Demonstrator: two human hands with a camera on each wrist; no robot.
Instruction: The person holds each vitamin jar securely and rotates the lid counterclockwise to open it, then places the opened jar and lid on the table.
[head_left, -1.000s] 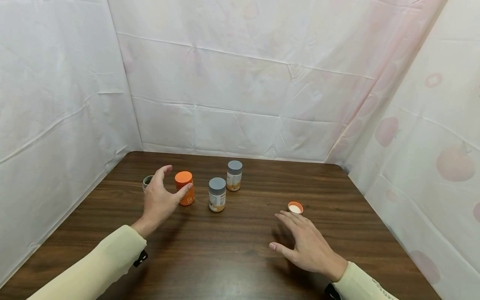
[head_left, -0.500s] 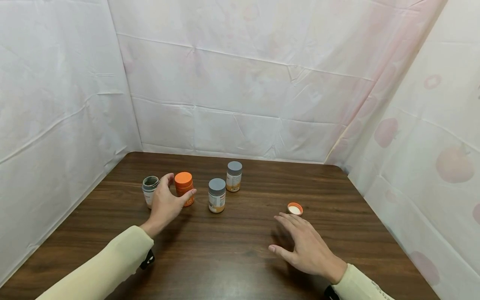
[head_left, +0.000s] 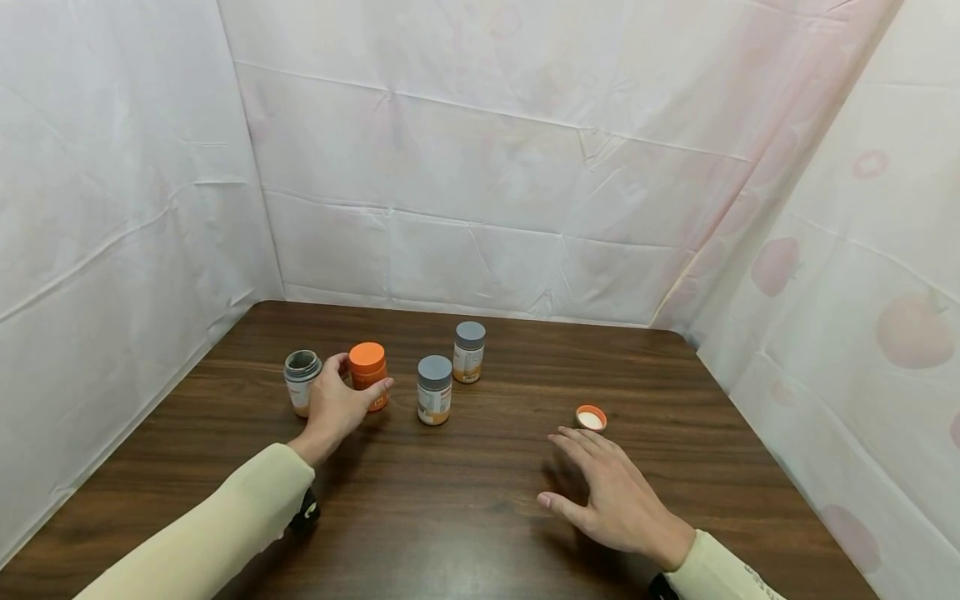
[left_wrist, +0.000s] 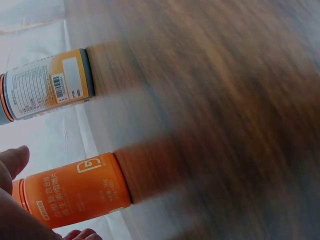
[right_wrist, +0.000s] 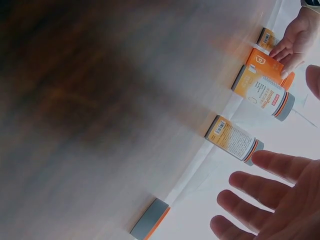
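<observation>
My left hand (head_left: 337, 408) is around the orange bottle (head_left: 370, 392), fingers at its left side and thumb across its front right. In the left wrist view, the thumb (left_wrist: 16, 161) shows a small gap from the orange bottle (left_wrist: 75, 192), which stands upright. Left of that hand is an uncapped white-and-yellow bottle (head_left: 302, 387), its mouth facing up. My right hand (head_left: 611, 492) hovers palm down with fingers spread, its fingertips by an upturned lid (head_left: 591, 418) with an orange rim. The right wrist view shows the lid's grey side (right_wrist: 150, 220).
Right of the orange bottle stands a grey-capped bottle (head_left: 435, 392), with another grey-capped bottle (head_left: 468, 354) behind it. All are on a dark wooden table (head_left: 480, 517). White sheets (head_left: 450, 167) hang along its back and sides.
My left hand has moved right and closer around the orange bottle, uncovering the uncapped bottle. The bottles, the lid and my right hand stay nearly where they were.
</observation>
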